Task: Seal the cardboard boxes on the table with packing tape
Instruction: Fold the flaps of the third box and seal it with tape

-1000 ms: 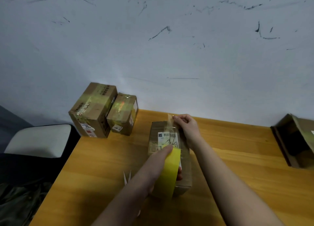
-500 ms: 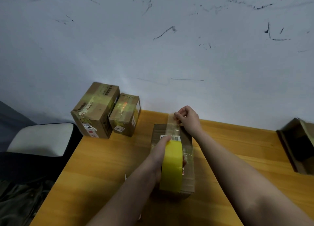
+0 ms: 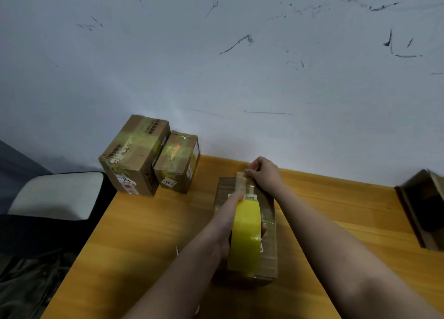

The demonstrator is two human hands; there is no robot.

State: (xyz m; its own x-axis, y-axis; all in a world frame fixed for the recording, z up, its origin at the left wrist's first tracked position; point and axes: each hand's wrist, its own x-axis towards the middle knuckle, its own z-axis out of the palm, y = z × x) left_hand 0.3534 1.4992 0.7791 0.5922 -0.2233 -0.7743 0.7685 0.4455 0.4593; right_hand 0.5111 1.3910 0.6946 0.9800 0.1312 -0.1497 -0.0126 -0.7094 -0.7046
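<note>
The right hand [image 3: 265,173] has carried the pinched tape end [image 3: 241,178] to the box's [image 3: 269,222] far edge while the left hand [image 3: 228,225] grips the roll [image 3: 246,234], so pressing down comes next.

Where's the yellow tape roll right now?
Head view, centre: the yellow tape roll is gripped by the left hand over the brown cardboard box being sealed.

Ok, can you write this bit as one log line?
left hand: grips yellow tape roll | right hand: pinches tape end | brown cardboard box: being sealed
</note>
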